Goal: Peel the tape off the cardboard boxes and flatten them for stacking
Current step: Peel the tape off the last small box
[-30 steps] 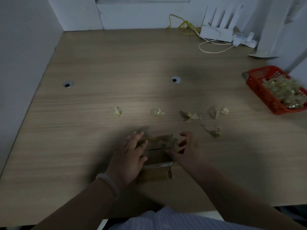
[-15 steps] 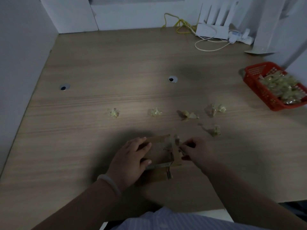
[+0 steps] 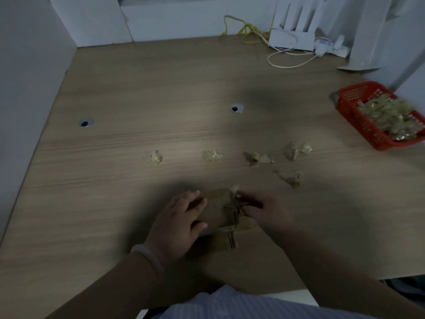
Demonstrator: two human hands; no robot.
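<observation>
A small brown cardboard box (image 3: 218,209) sits on the wooden table (image 3: 161,88) near its front edge. My left hand (image 3: 178,221) holds the box's left side, fingers on top and thumb against the front. My right hand (image 3: 262,209) is at the box's right edge and pinches a crumpled strip of tape (image 3: 235,192) that is lifted off the box. The scene is dim, and the tape's far end is hard to make out.
Several crumpled tape balls (image 3: 257,157) lie in a row beyond the box. A red basket (image 3: 358,118) full of tape scraps stands at the right edge. A white router (image 3: 292,38) with cables is at the back. Two cable holes (image 3: 236,108) pierce the tabletop.
My right hand has moved from the box's top to its right edge, drawing the tape out to the right. My left hand has stayed on the box.
</observation>
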